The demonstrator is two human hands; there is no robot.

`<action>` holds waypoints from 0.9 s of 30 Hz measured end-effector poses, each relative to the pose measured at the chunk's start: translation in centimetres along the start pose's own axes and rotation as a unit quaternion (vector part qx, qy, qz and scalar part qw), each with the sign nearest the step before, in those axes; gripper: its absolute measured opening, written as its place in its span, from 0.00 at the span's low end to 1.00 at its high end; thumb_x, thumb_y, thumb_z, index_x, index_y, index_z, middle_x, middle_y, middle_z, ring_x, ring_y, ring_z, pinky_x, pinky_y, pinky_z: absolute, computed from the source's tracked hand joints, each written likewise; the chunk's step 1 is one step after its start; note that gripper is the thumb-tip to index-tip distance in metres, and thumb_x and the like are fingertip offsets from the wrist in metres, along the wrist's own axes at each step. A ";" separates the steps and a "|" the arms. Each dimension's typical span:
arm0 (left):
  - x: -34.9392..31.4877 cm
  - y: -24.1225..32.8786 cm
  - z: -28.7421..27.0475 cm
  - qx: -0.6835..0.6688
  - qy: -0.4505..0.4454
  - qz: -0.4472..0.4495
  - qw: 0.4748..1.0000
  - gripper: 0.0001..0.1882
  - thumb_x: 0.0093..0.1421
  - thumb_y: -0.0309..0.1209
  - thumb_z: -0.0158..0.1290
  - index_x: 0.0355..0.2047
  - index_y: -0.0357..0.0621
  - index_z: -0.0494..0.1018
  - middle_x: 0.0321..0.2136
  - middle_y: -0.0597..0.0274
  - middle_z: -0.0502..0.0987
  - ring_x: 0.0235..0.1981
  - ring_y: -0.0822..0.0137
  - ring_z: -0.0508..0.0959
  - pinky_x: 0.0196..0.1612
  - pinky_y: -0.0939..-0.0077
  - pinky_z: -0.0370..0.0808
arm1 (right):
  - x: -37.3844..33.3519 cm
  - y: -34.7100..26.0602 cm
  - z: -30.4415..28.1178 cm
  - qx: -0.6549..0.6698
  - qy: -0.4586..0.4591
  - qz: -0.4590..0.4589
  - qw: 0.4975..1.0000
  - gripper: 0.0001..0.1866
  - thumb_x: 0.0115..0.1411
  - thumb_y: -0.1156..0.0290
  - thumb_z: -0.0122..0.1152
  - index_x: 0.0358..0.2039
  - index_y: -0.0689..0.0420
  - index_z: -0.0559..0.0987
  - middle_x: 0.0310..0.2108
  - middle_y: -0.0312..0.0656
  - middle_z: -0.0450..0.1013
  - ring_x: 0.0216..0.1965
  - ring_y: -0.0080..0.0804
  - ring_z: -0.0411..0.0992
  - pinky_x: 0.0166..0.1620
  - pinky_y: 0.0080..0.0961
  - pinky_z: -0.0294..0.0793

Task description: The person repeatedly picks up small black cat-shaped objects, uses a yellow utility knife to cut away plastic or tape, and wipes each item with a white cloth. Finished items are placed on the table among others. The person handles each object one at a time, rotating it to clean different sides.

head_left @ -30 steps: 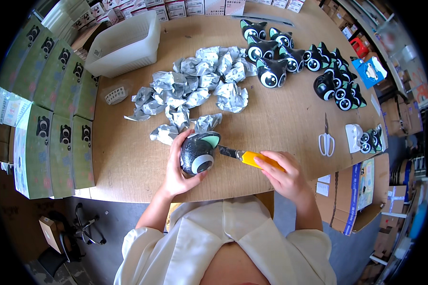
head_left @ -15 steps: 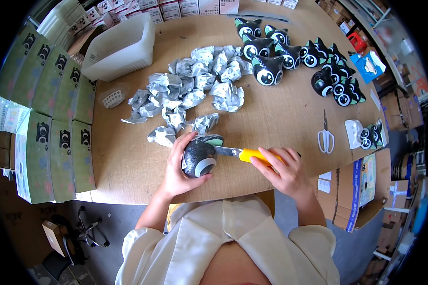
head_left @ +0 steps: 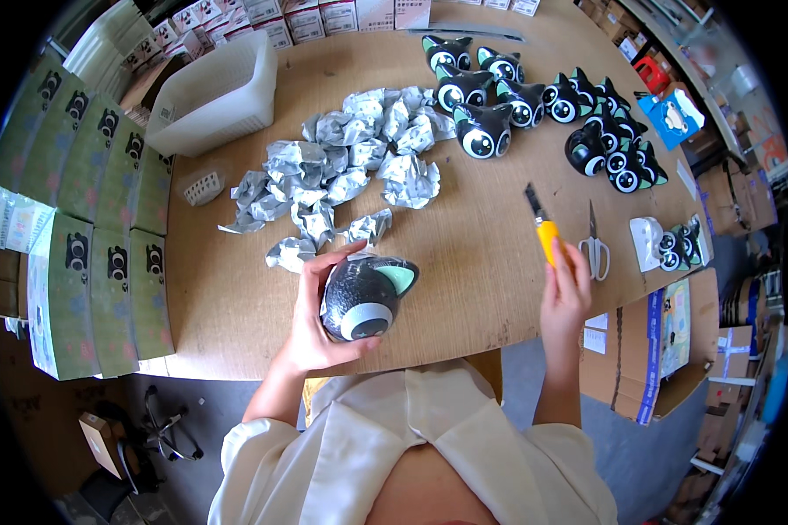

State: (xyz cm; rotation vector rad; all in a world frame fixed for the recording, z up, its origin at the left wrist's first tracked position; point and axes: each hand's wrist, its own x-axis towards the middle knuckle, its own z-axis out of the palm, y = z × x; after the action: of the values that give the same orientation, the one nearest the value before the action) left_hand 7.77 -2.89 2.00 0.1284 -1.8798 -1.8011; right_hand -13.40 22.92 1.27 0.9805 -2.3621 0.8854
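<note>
A black cat-head figure [head_left: 359, 293] with a green inner ear and one large pale-ringed eye is gripped in my left hand [head_left: 313, 319], near the front edge of the table. Its surface looks scuffed or streaked with white. My right hand [head_left: 565, 293], off to the right, holds a yellow utility knife [head_left: 547, 238] with the blade pointing up and away. The knife is apart from the figure. White-handled scissors [head_left: 594, 249] lie just right of that hand. Crumpled silver-grey wrapping [head_left: 368, 229] rests just beyond the figure.
More crumpled wrappings [head_left: 333, 162] spread across the table's middle. Finished-looking cat heads [head_left: 483, 133] and smaller ones [head_left: 623, 144] group at the far right. A white plastic basket [head_left: 214, 96] stands back left, green boxes [head_left: 105, 293] stack along the left edge, and an open carton [head_left: 643, 350] stands right.
The knife has left the figure and swung right, its blade turning from leftward to upward. My left hand has rolled the figure, so its green ear and eye show more.
</note>
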 end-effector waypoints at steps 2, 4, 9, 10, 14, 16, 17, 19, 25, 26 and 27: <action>1.1 0.2 -0.7 0.100 -0.050 0.044 0.993 0.50 0.34 0.32 0.70 0.60 0.37 0.60 0.60 0.43 0.60 0.61 0.52 0.64 0.63 0.61 0.60 | -1.0 1.5 1.1 -0.089 -0.046 -0.027 0.995 0.21 0.58 0.82 0.59 0.52 0.56 0.78 0.47 0.45 0.72 0.48 0.43 0.70 0.51 0.35 0.70; 1.4 0.7 -0.5 0.122 -0.070 0.032 0.989 0.50 0.34 0.33 0.70 0.60 0.37 0.61 0.60 0.44 0.61 0.62 0.52 0.64 0.63 0.61 0.59 | -1.8 2.3 2.5 -0.087 -0.081 0.012 0.993 0.20 0.57 0.82 0.59 0.52 0.58 0.78 0.47 0.45 0.71 0.51 0.42 0.68 0.53 0.35 0.69; 1.3 0.9 1.3 -0.064 -0.025 -0.031 0.997 0.47 0.36 0.29 0.69 0.58 0.38 0.60 0.59 0.45 0.62 0.61 0.54 0.65 0.64 0.62 0.60 | -2.3 2.5 2.9 -0.154 -0.089 -0.001 0.984 0.24 0.54 0.79 0.63 0.53 0.58 0.76 0.48 0.46 0.71 0.52 0.43 0.67 0.54 0.36 0.68; 1.2 0.5 1.1 -0.059 -0.040 -0.016 0.997 0.45 0.37 0.28 0.69 0.57 0.39 0.60 0.58 0.45 0.62 0.60 0.55 0.66 0.64 0.62 0.60 | -1.8 1.7 2.6 -0.155 -0.089 -0.004 0.984 0.25 0.53 0.78 0.64 0.54 0.57 0.76 0.49 0.47 0.71 0.52 0.44 0.67 0.55 0.38 0.67; 1.6 -0.1 1.4 -0.035 -0.077 0.009 0.996 0.45 0.37 0.28 0.68 0.58 0.38 0.61 0.58 0.44 0.62 0.61 0.54 0.66 0.63 0.61 0.62 | 1.0 -3.6 -0.1 0.176 -0.119 -0.074 0.974 0.29 0.49 0.74 0.70 0.54 0.59 0.74 0.53 0.49 0.70 0.54 0.45 0.69 0.54 0.38 0.71; 2.1 0.2 1.5 0.021 -0.100 0.048 0.994 0.45 0.37 0.28 0.67 0.58 0.37 0.61 0.58 0.44 0.62 0.60 0.53 0.66 0.63 0.61 0.62 | 1.7 -6.0 -0.6 0.271 -0.137 -0.119 0.945 0.28 0.50 0.74 0.70 0.53 0.61 0.74 0.52 0.49 0.71 0.51 0.45 0.72 0.50 0.35 0.74; 2.1 0.3 1.6 0.041 -0.103 0.058 0.992 0.45 0.37 0.28 0.67 0.58 0.36 0.62 0.58 0.44 0.62 0.60 0.52 0.66 0.62 0.61 0.62 | 2.0 -6.9 -0.7 0.278 -0.149 -0.127 0.940 0.27 0.50 0.75 0.70 0.52 0.62 0.74 0.51 0.49 0.72 0.49 0.45 0.73 0.48 0.34 0.76; 2.1 0.6 1.7 0.081 -0.106 0.076 0.988 0.45 0.36 0.28 0.67 0.58 0.36 0.62 0.57 0.43 0.63 0.60 0.51 0.66 0.62 0.60 0.62 | 2.1 -7.5 -0.7 0.298 -0.179 -0.123 0.930 0.26 0.51 0.75 0.70 0.52 0.63 0.74 0.48 0.49 0.74 0.45 0.44 0.75 0.45 0.33 0.77; 1.8 0.6 1.9 0.078 -0.069 0.069 0.992 0.46 0.35 0.29 0.68 0.57 0.36 0.64 0.56 0.43 0.64 0.60 0.48 0.65 0.62 0.57 0.61 | 2.0 -8.1 0.1 0.319 -0.178 -0.116 0.924 0.21 0.51 0.78 0.69 0.47 0.64 0.76 0.39 0.47 0.77 0.35 0.41 0.77 0.38 0.30 0.78; 1.8 0.5 1.9 0.091 -0.070 0.078 0.990 0.46 0.34 0.29 0.69 0.57 0.36 0.64 0.57 0.42 0.64 0.60 0.48 0.66 0.62 0.57 0.61 | 1.8 -8.1 0.3 0.309 -0.163 -0.141 0.926 0.21 0.51 0.78 0.68 0.46 0.65 0.77 0.38 0.47 0.77 0.34 0.40 0.77 0.37 0.30 0.78; 1.9 0.6 1.9 0.103 -0.071 0.087 0.988 0.47 0.34 0.30 0.70 0.57 0.36 0.64 0.57 0.42 0.65 0.60 0.48 0.66 0.62 0.57 0.62 | 1.6 -8.0 0.5 0.299 -0.147 -0.166 0.928 0.20 0.51 0.78 0.68 0.46 0.66 0.77 0.37 0.47 0.77 0.34 0.40 0.77 0.35 0.29 0.78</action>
State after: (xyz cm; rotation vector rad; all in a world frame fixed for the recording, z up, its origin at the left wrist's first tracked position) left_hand 5.52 -1.92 3.19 -0.0914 -2.1054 -1.5320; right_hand -8.62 17.46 5.01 1.8006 -2.0714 1.4352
